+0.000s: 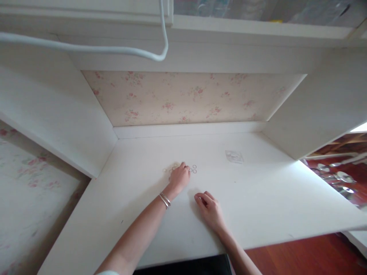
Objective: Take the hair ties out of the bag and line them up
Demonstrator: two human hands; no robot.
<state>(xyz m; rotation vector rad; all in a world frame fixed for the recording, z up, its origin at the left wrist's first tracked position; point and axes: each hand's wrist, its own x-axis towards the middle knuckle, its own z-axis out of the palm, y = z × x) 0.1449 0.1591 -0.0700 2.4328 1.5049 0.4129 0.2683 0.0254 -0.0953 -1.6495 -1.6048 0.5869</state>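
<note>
Spanning the view: white desk, flowered wall panel behind it.
Left hand: reached farthest in, palm down, fingers bent close together at the rings; hidden undersides, so couldn't tell if it gripped one.
Right hand: nearer the desk's front edge, fingers curled, thumb near the index finger; apart from the rings, any hold couldn't be told.
Clear packet: lay flat, right of and beyond the right hand, neither hand on it.
Bracelets: on left wrist.
Right-side rings: small cluster, lay just beside the left fingertips; laid out, by the look.
Left-side rings: lay on the hand's other side, perhaps several, too faint to count.
Progress: seemed midway, rings out on the desk, handling unfinished.
</note>
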